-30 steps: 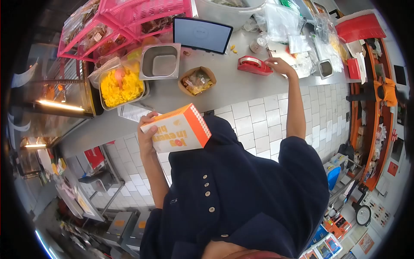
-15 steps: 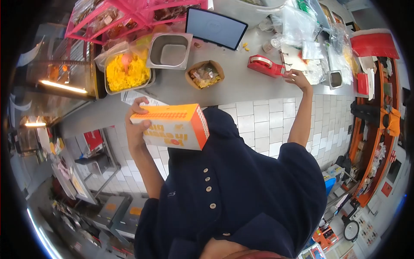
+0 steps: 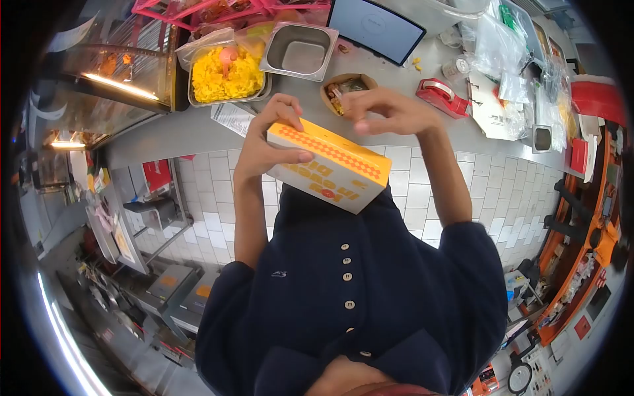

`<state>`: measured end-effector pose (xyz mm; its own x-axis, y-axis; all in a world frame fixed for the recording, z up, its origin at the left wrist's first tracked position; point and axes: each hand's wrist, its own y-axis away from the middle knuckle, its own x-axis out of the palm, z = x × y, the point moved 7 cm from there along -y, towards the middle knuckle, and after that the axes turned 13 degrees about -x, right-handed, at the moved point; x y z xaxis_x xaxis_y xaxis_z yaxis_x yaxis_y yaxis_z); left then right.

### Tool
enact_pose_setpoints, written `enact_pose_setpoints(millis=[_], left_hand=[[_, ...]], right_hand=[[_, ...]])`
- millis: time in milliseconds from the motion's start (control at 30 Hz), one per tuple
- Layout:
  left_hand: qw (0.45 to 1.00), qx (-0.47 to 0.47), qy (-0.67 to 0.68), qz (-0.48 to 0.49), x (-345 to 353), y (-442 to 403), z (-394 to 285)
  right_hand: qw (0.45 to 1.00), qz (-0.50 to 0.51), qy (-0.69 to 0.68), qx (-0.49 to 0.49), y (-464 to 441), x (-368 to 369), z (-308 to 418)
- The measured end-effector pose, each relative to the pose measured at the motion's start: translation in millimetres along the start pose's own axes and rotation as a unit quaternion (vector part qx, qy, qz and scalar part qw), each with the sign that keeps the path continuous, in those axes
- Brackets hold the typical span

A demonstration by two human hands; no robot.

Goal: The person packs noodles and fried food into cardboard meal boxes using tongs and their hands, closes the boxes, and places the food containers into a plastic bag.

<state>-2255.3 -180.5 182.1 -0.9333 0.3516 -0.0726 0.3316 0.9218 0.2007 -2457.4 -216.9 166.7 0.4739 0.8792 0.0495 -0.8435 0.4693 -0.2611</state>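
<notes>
In the centre of the frame, a white, yellow and orange box is held tilted in front of the person's dark shirt. The left hand pinches its left end, the thumb lying across the lettered face and covering part of it; the other fingers reach over the top edge, and where some of them end behind the box cannot be seen. The lettering appears upside down, and the box's underside is out of sight.

The right hand is just above the box's right half, thumb and fingers bent toward one another. Whether the fingertips meet, grip anything thin or touch the box cannot be told. This hand also covers the lower right of a brown food tray, whose contents are hard to make out.

At upper right, a red tape dispenser sits on the grey counter, near a heap of clear plastic bags that blur together. At the top, the tablet is cut off by the frame edge, its screen writing too faint to read. The pink baskets at upper left are cropped too, and the left hand partly hides a printed sheet
</notes>
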Motion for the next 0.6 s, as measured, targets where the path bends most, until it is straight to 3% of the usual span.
enact_pose_setpoints(millis=[200,333,500,533,567,600], left_hand=[[1.000,-0.009,0.021,0.016,3.0,11.7,-8.0],[1.000,0.000,-0.019,0.000,1.7,21.9,-4.9],[1.000,-0.004,-0.012,-0.003,0.3,27.6,1.5],[1.000,0.002,-0.016,-0.006,-0.2,27.6,1.2],[1.000,0.007,-0.019,-0.010,-0.1,27.9,1.4],[1.000,0.008,-0.020,-0.005,0.8,27.9,2.7]], right_hand=[[0.988,0.148,-0.005,0.050,-43.5,35.2,-3.6],[0.970,0.199,0.054,0.124,-48.3,37.9,-21.9],[0.950,0.234,-0.022,0.206,-39.3,51.4,-79.4],[0.951,0.231,-0.020,0.206,-36.5,64.9,-82.0],[0.964,0.101,-0.191,0.156,-38.0,80.6,-72.8],[0.953,0.026,-0.272,0.131,-31.7,85.1,-86.9]])
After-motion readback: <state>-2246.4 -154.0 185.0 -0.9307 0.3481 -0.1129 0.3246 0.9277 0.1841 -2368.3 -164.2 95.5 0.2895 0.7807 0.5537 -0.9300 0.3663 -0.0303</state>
